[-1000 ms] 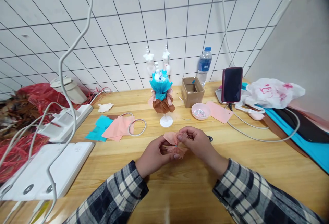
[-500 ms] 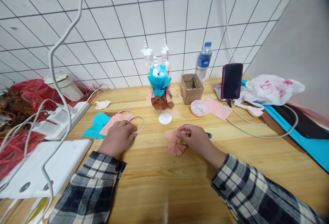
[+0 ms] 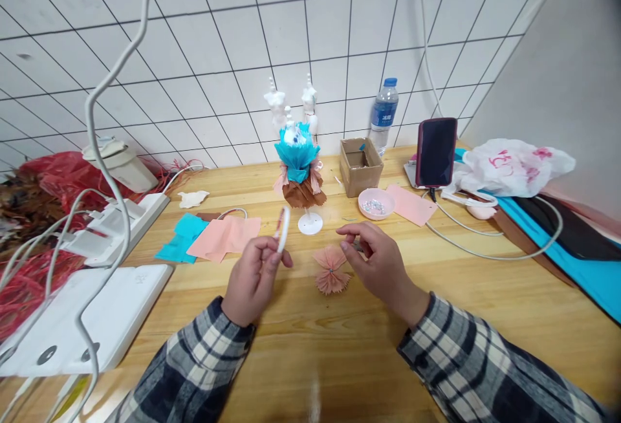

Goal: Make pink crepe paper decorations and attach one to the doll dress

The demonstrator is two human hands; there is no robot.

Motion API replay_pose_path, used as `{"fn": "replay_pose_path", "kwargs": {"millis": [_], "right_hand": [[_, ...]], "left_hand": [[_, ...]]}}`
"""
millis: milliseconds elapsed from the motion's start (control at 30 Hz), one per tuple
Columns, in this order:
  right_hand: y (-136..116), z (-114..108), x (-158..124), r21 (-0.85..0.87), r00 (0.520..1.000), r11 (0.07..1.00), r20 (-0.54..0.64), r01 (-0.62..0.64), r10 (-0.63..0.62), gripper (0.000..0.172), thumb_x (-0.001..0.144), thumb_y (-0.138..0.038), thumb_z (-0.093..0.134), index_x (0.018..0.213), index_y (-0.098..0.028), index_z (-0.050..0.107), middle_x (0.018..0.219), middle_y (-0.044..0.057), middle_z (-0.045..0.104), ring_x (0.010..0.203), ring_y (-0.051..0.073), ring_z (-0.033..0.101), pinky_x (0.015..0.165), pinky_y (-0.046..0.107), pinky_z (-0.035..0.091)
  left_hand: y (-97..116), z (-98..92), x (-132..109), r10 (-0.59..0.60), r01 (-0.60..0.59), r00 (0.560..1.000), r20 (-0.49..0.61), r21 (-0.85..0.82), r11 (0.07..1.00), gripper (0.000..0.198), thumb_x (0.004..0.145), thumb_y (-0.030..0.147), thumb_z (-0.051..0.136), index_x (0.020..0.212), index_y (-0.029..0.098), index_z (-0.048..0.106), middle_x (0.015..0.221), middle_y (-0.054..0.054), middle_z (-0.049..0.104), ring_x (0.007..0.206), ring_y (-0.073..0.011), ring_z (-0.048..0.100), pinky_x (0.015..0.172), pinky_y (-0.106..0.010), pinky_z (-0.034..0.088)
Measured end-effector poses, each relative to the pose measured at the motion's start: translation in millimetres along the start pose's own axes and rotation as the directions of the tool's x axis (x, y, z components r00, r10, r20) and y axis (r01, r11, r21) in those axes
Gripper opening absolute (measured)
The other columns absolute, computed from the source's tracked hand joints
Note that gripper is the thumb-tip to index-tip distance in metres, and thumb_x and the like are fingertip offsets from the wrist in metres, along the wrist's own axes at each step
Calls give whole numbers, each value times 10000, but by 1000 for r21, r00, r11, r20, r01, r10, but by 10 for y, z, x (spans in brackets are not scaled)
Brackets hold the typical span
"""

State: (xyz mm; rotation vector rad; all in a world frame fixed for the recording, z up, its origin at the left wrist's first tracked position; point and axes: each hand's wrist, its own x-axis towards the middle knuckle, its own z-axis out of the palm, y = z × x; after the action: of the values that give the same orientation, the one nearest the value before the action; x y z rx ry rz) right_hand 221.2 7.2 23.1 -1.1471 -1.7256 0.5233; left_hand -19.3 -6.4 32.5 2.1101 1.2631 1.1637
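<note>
Between the thumb and fingers of my left hand (image 3: 255, 274) is a thin white ring that looks like a narrow roll of tape (image 3: 283, 230), held up nearly edge-on above the table. My right hand (image 3: 378, 264) hovers beside a pink pleated paper bow (image 3: 332, 270), its thumb and index finger apart. The bow lies flat with a small bluish bead-like spot at its pinched middle. Behind it stands a small white dress form (image 3: 297, 151) on a round base, dressed in blue, brown and pink crepe paper. Pink paper (image 3: 228, 237) and blue paper (image 3: 180, 237) lie left of my left hand.
A pink dish of beads (image 3: 376, 204), a cardboard box (image 3: 361, 167) and a water bottle (image 3: 385, 116) stand at the back right, near a propped phone (image 3: 436, 152). A power strip (image 3: 129, 226) and a white box (image 3: 87, 316) occupy the left. Cables hang and loop on both sides.
My left hand has lifted the roll of tape off the pink paper and moved right. My right hand has let go of the paper bow, and its fingers have spread.
</note>
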Motion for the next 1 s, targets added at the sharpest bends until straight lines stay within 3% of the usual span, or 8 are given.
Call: {"fn": "replay_pose_path", "kwargs": {"millis": [133,267,367,467,633,767,900,1000], "right_hand": [[-116,-14,-68,19,990,991,43,135,-135,243,892,-248,557,1127,-204,598,875,26,619,767,161,552,740,313,457],[-168,4,-131,67,986,989,93,134,-140,442,878,-319,596,1295,-217,489,986,40,625,797,164,554,740,319,467],[-180,26,-159,97,987,990,116,98,-109,615,842,-375,651,1383,-218,403,1043,53,635,805,167,559,704,311,475],[-188,50,-171,134,987,989,135,63,-82,633,839,-363,666,1394,-230,393,1074,57,658,811,166,568,671,297,478],[-217,88,-178,203,991,979,121,24,-49,446,831,-325,696,1237,-254,527,1063,39,699,818,168,588,659,290,487],[-249,100,-189,189,992,982,119,15,-38,345,820,-332,708,1138,-250,605,1092,57,684,793,166,605,642,293,495],[-258,110,-205,228,992,974,120,7,-35,312,817,-298,711,1106,-253,602,1071,44,675,778,145,608,630,266,496],[-252,121,-224,282,989,959,133,27,-67,354,823,-269,693,1147,-241,555,1107,53,649,752,126,597,585,239,486]], "left_hand": [[129,191,-139,152,-141,982,113,-106,984,75,962,187,412,1018,232,429,793,1,671,843,-144,624,854,-298,462],[129,196,-113,252,-247,953,166,-48,968,141,916,126,458,1011,230,473,829,-20,698,913,-163,628,932,-341,456],[104,137,-39,385,-392,893,233,-20,920,185,876,83,485,1000,218,516,837,-18,696,847,-152,642,994,-379,444],[112,103,3,461,-478,843,277,-8,878,239,865,51,488,1036,210,536,913,-27,707,865,-138,657,993,-356,457],[173,116,-1,367,-414,871,326,86,906,292,884,115,497,1165,194,491,912,-44,695,934,-182,647,996,-389,457],[181,143,9,314,-394,843,436,105,913,175,905,159,455,1056,199,534,845,-40,657,833,-187,623,1003,-442,437],[174,147,10,322,-404,847,424,118,907,138,917,158,434,980,199,549,827,-45,662,811,-188,620,931,-399,469],[172,137,-12,291,-357,868,402,97,929,105,922,186,440,941,196,542,812,-49,665,774,-182,621,758,-313,499]]}}
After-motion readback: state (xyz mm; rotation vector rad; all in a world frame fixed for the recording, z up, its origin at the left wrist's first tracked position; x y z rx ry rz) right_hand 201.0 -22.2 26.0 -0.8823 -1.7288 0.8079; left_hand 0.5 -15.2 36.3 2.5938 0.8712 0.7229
